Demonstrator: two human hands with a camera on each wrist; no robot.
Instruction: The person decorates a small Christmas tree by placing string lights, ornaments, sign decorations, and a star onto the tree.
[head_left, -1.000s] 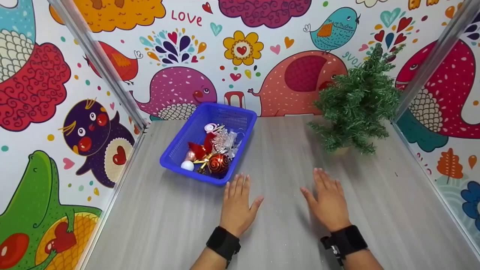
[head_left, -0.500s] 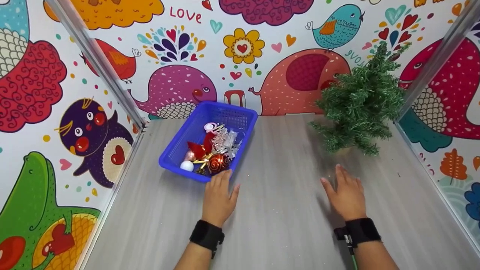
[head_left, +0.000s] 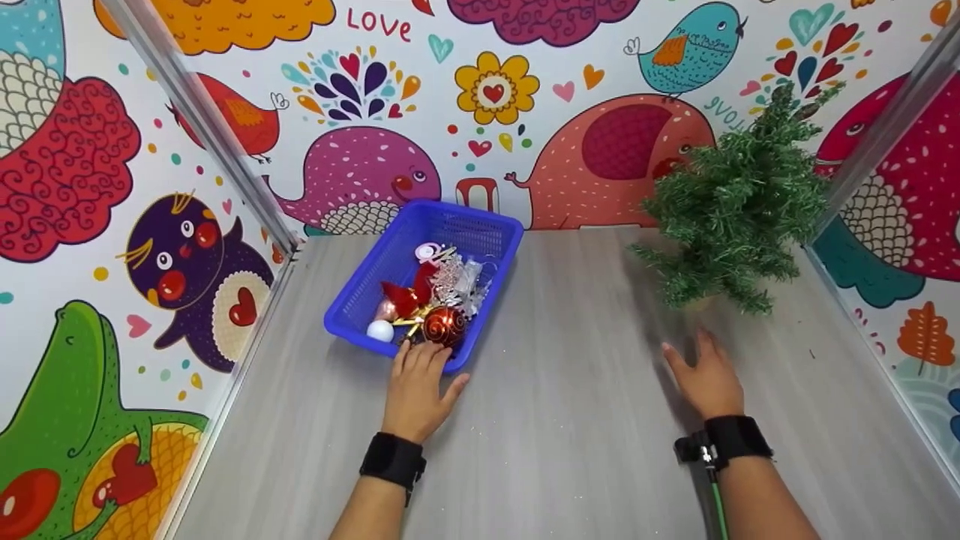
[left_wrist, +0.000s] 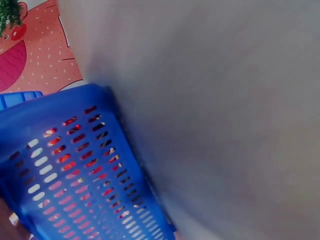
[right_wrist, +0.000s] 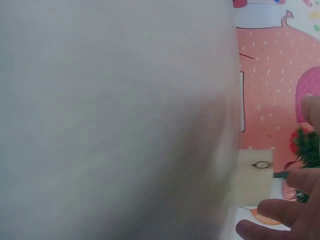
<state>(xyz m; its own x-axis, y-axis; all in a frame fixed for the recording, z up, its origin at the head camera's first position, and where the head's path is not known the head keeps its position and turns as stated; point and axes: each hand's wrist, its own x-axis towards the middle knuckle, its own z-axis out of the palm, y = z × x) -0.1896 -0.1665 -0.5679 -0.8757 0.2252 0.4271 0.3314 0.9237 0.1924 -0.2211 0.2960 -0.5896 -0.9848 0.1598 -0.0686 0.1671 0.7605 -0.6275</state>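
In the head view a blue plastic basket [head_left: 469, 229] stands at the left, holding a shiny red ball ornament [head_left: 444, 325], a white ball [head_left: 380, 331], red pieces [head_left: 409, 298] and silvery decorations [head_left: 463, 279]. My left hand [head_left: 416, 394] reaches over its near rim, fingertips by the red ball; whether they touch anything is unclear. The basket's slotted wall [left_wrist: 85, 170] fills much of the left wrist view. A small green artificial Christmas tree [head_left: 739, 206] stands at the right. My right hand [head_left: 709, 379], fingers extended, is just in front of its pale wooden base [right_wrist: 255, 177], holding nothing.
Both things stand on a grey wood-grain table [head_left: 555, 390]. A wall with cartoon animals [head_left: 495, 90] closes the back, and metal posts [head_left: 217, 142] mark the corners. A green cable [head_left: 718, 502] runs from the right wrist strap [head_left: 739, 437].
My left hand has moved left and forward, from beside the basket to over its near rim. The right hand has shifted right and slightly forward, nearer the tree's base.
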